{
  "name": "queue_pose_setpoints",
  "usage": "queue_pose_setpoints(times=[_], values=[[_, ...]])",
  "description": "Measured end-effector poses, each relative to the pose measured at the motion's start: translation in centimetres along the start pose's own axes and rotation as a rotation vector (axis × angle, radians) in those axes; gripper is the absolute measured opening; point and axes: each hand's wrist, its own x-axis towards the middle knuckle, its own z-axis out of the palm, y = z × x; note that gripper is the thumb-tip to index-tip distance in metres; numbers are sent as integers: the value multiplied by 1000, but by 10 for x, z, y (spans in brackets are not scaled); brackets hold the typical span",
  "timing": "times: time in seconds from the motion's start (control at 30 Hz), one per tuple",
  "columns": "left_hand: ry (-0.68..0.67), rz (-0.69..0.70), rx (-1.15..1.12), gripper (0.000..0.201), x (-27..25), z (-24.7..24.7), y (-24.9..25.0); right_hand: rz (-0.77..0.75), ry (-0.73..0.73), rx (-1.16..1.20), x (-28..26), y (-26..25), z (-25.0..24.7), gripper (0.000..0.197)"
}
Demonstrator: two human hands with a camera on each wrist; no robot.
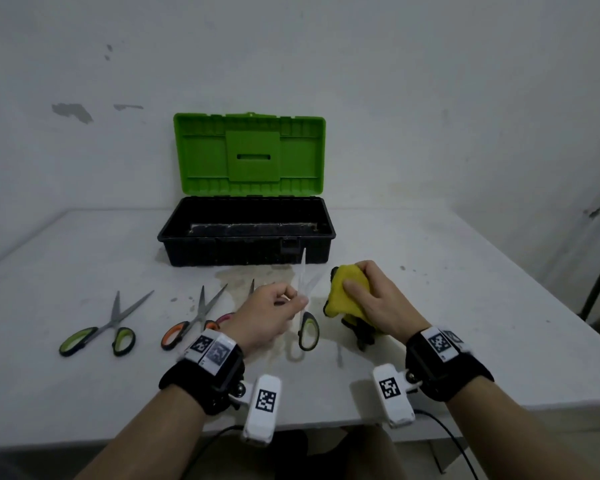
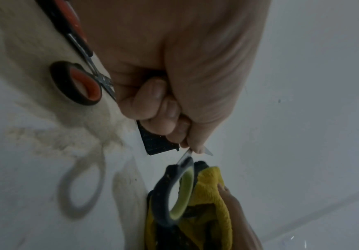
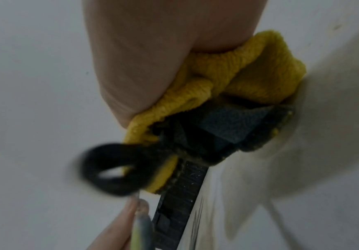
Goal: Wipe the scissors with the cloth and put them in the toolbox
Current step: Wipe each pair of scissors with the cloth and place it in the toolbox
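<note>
My left hand [image 1: 284, 301] pinches a pair of green-and-black-handled scissors [image 1: 308, 329] by the blades, tips up and blurred, handle loop hanging over the table. In the left wrist view the curled fingers [image 2: 163, 108] hold the blade and the scissors' handle loop [image 2: 174, 194] hangs beside the cloth. My right hand [image 1: 371, 292] grips a bunched yellow cloth [image 1: 343, 292] with a dark underside, just right of the scissors; the cloth [image 3: 234, 74] fills the right wrist view. The toolbox [image 1: 246, 233], black with a green lid, stands open behind both hands.
Two more scissors lie on the white table [image 1: 465, 306] to the left: a green-handled pair [image 1: 101, 334] and an orange-handled pair [image 1: 187, 323]. A pink-handled pair [image 1: 226, 317] is partly hidden under my left hand. A brownish stain spreads before the toolbox.
</note>
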Motion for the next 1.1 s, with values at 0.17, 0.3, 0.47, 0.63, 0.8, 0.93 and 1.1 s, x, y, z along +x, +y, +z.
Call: queue_pose_setpoints(times=[0.17,0.3,0.47,0.63,0.8,0.93,1.1], values=[[149,12,155,33,6,-3,-7,-116,-13,-114,4,0,14,16],[152,14,155,33,7,-2,-9,-139,-3,-161,7,-1,17,28],[139,3,147,32,9,-2,-12,-107,77,-49,11,-5,20,24],[129,-19,218,30,8,0,-10,-14,-41,-6,9,-18,21,10],[81,4,194,26,8,0,-9,-173,-99,-116,10,-20,28,12],[27,-5,169,23,7,3,-11,-340,71,-194,12,-20,37,11],[46,-25,51,25,3,11,-9,-362,194,-238,11,-20,41,7]])
